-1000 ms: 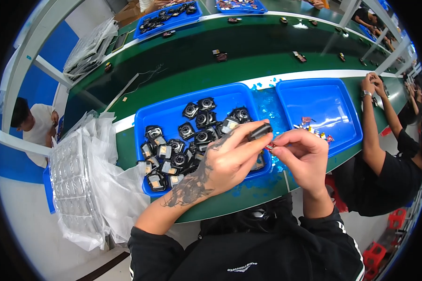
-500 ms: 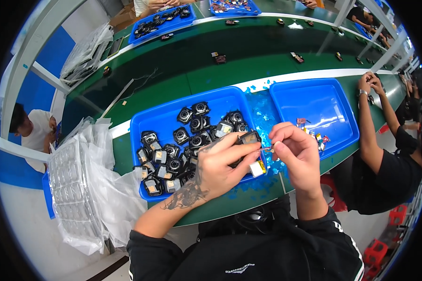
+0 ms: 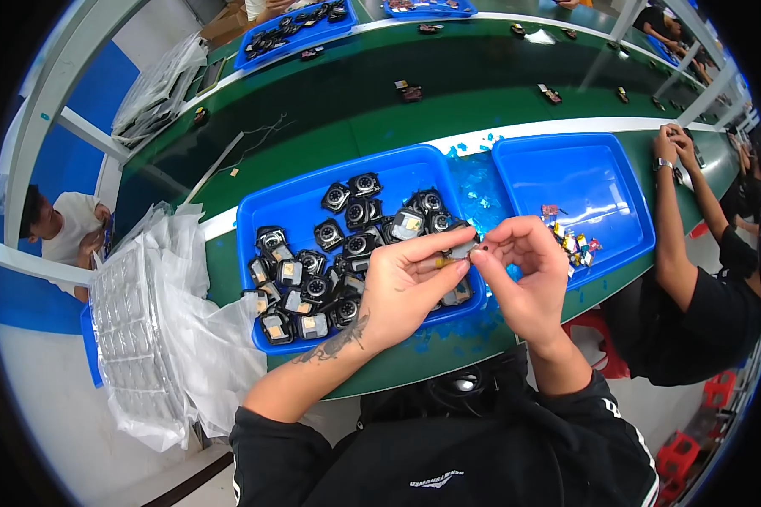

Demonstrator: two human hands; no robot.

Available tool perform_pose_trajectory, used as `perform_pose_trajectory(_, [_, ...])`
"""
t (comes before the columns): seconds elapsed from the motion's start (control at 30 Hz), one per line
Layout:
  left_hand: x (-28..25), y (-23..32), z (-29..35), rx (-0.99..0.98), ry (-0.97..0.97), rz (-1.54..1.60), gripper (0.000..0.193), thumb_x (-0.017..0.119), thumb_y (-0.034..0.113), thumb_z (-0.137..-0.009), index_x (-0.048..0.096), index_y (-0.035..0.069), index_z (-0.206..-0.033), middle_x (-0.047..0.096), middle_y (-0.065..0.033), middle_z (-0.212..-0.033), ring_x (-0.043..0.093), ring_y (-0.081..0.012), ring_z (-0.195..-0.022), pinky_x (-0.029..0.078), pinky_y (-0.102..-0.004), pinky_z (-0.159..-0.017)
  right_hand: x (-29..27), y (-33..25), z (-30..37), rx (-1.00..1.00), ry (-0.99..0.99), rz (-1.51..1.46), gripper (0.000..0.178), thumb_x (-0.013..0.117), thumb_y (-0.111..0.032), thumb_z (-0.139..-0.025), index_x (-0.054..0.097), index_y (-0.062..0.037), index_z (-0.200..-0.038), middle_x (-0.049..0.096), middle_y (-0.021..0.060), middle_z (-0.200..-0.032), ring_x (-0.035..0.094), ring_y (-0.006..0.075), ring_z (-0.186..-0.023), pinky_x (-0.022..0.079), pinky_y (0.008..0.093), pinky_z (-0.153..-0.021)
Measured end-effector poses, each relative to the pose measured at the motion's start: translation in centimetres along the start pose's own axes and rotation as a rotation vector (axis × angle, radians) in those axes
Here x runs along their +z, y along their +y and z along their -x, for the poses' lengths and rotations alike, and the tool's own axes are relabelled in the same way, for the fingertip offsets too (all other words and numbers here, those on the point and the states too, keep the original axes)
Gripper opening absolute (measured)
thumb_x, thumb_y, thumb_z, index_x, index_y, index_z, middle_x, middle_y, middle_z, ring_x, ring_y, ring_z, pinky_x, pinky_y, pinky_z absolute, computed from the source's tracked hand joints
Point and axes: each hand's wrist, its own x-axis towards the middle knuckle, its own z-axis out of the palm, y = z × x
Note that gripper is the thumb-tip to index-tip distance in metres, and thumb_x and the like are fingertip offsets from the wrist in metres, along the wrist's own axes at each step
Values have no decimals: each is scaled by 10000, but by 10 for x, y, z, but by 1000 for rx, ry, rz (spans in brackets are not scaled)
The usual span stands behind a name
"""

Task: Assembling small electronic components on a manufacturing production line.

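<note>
My left hand point(image 3: 402, 291) grips a small watch casing point(image 3: 461, 251), dark and grey, between thumb and fingers; a yellowish part shows at its side. My right hand point(image 3: 528, 270) meets it there, thumb and forefinger pinched at the casing's right end, where a tiny dark piece shows. The fingertips hide most of what they pinch. Beneath the left hand lies a blue tray point(image 3: 249, 207) of black watch casings point(image 3: 315, 287), some showing round backs and others grey and tan inner faces. Right of my hands, another blue tray point(image 3: 579, 160) holds small batteries and circuit pieces point(image 3: 579, 245).
Blue film scraps point(image 3: 480, 190) litter the bench between the trays. Plastic-wrapped clear trays point(image 3: 131, 313) stand at the left. Beyond runs a green conveyor belt point(image 3: 338, 110) with scattered small parts. A co-worker in black point(image 3: 672, 287) sits close on the right; another person point(image 3: 68, 228) is at far left.
The white and yellow battery hanging below my left hand no longer shows there. The casing has turned in my fingers, and my right hand has moved slightly left against it. The view has shifted slightly.
</note>
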Motion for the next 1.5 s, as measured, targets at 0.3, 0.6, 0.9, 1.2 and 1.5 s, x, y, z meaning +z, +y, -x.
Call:
perform_pose_trajectory(0.3, [5, -1, 1, 71, 58, 45, 450, 565, -76, -890, 495, -28, -1332, 605, -140, -1199, 612, -164, -1072, 517, -279, -924, 18, 20, 5, -96, 169, 33, 228, 700, 48, -805, 560, -6, -976, 596, 39, -901, 551, 56, -732, 439, 181, -595])
perform_pose_trajectory(0.6, [3, 5, -1, 55, 145, 58, 524, 557, -92, -875, 400, -14, -1369, 594, -200, -1202, 613, -210, -1089, 528, -324, -932, 12, 6, -14, 46, -36, 19, 377, 680, 56, -801, 554, 3, -1152, 592, 67, -979, 584, 107, -887, 525, 224, -707])
perform_pose_trajectory(0.9, [-14, 16, -3, 246, 344, 236, 700, 565, -92, -854, 212, 56, -1440, 423, -239, -1359, 490, -256, -1241, 455, -355, -994, 38, -5, -76, -5, -330, 132, 412, 613, 46, -839, 519, -13, -1236, 596, 56, -907, 602, 109, -869, 517, 257, -726])
perform_pose_trajectory(1.2, [19, 28, 25, 287, 233, 120, 682, 539, -73, -855, 224, 53, -1447, 346, -190, -1411, 471, -230, -1194, 452, -308, -895, 72, 135, -238, 107, -275, 620, 479, 744, -136, -780, 552, 33, -1185, 710, 125, -792, 677, 235, -741, 510, 300, -735])
perform_pose_trajectory(1.5, [27, 41, 45, 347, 140, 81, 660, 542, -62, -851, 244, 29, -1433, 383, -191, -1385, 517, -192, -1100, 457, -297, -854, 81, 110, -218, -282, -245, 704, 210, 708, -115, -800, 677, -21, -985, 672, 116, -844, 657, 213, -771, 521, 319, -702])
